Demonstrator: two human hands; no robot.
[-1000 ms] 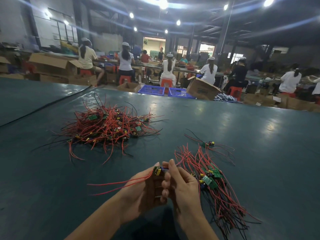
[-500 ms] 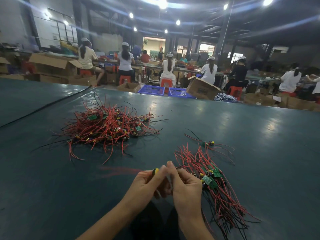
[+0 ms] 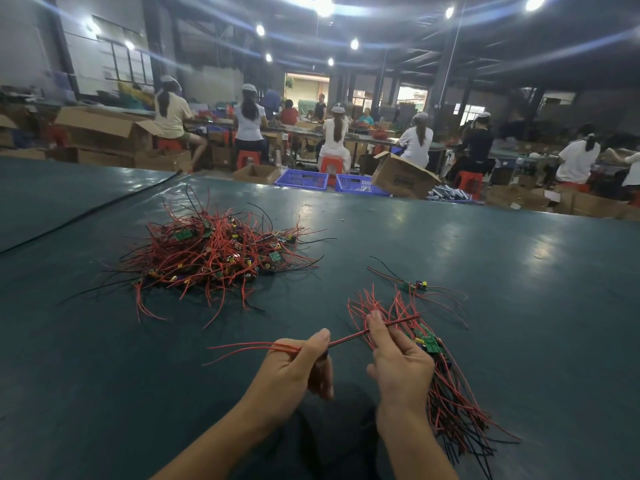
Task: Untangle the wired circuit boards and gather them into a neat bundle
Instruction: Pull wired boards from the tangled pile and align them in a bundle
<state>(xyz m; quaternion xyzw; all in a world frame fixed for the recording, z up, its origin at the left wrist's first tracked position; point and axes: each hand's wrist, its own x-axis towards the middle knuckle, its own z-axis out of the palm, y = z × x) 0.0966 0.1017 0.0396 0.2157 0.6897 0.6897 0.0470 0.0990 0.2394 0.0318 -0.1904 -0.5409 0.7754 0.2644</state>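
A tangled heap of red and black wired circuit boards (image 3: pixel 214 258) lies on the green table at the left. A straighter bundle of wired boards (image 3: pixel 446 386) lies at the right, partly under my right hand. My left hand (image 3: pixel 298 368) grips one wired board, its red wires (image 3: pixel 242 349) trailing out to the left. My right hand (image 3: pixel 398 362) pinches the same piece's wires (image 3: pixel 349 339), stretched taut between both hands. The board itself is hidden in my left hand. One single wired board (image 3: pixel 414 285) lies apart, beyond the bundle.
The green table (image 3: pixel 485 258) stretches far ahead and to the right. A dark seam (image 3: pixel 86 213) runs across its left part. Beyond the far edge stand cardboard boxes (image 3: pixel 401 176), blue crates (image 3: pixel 301 178) and several seated workers.
My hands, close together around the board before, have drawn apart. The wires are now pulled straight between them, and red wires stick out left of my left hand.
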